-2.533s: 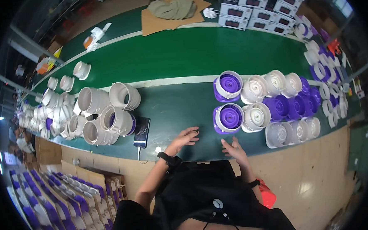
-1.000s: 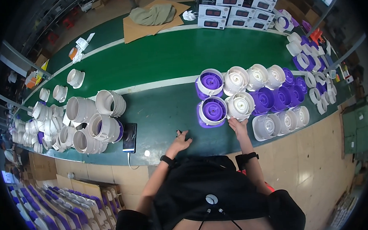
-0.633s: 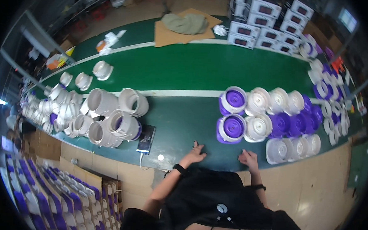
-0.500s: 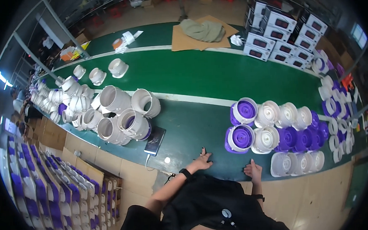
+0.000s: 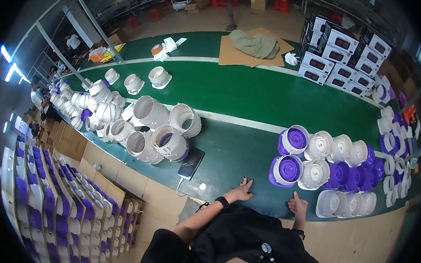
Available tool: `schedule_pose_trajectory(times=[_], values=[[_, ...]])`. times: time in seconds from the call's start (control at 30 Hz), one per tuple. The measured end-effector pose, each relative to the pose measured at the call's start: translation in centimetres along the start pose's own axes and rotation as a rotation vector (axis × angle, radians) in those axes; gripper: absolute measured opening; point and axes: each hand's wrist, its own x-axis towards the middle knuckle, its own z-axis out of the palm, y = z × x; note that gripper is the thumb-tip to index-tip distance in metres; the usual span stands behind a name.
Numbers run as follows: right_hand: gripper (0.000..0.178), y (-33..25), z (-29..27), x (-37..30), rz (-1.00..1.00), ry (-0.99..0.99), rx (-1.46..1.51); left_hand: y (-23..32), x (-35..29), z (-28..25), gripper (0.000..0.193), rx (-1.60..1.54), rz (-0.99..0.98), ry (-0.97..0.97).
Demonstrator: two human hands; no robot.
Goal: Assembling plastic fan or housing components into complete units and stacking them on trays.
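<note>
My left hand (image 5: 241, 190) rests at the near side of the green worktable with its fingers spread and nothing in them. A phone (image 5: 191, 164) with a white cable lies to its left. My right hand (image 5: 297, 206) is over the table's near edge, holding nothing, thumb raised and fingers loosely bent. Closest to it are clear-white round-cornered parts (image 5: 327, 204) in a row. Just beyond stand rows of round housings: a white ring with a purple centre (image 5: 287, 169), white ones (image 5: 316, 173) and purple ones (image 5: 338, 175).
White cylindrical shells (image 5: 151, 112) are stacked on the left, with a larger pile (image 5: 78, 101) behind. A green belt (image 5: 246, 96) runs beyond the worktable. Printed boxes (image 5: 341, 43) stand far right; a cloth (image 5: 254, 44) lies on cardboard. Purple and white parts fill a layered stack (image 5: 64, 206) at lower left.
The whole view has shifted, so the table and parts sit farther right and lower in the picture. Both hands stay near the same table spots, with little visible change in pose.
</note>
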Motion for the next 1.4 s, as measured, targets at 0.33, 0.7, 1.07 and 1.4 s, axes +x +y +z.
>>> schedule_pose_trajectory(times=[0.33, 0.7, 1.07, 1.4], values=[[0.047, -0.1, -0.2, -0.1, 0.033, -0.006, 0.031, 2.3, -1.6, -1.0, 0.074, 0.04, -0.072, -0.013], [0.046, -0.4, -0.1, -0.1, 0.051, -0.009, 0.024, 3.1, -2.3, -1.3, 0.072, 0.049, -0.11, -0.037], [0.046, -0.4, 0.0, -0.3, 0.047, 0.007, 0.025, 2.7, -1.9, -1.1, 0.07, 0.036, -0.113, -0.048], [0.045, -0.4, -0.1, 0.0, 0.057, 0.004, 0.039, 3.1, -1.9, -1.4, 0.069, 0.044, -0.116, -0.052]])
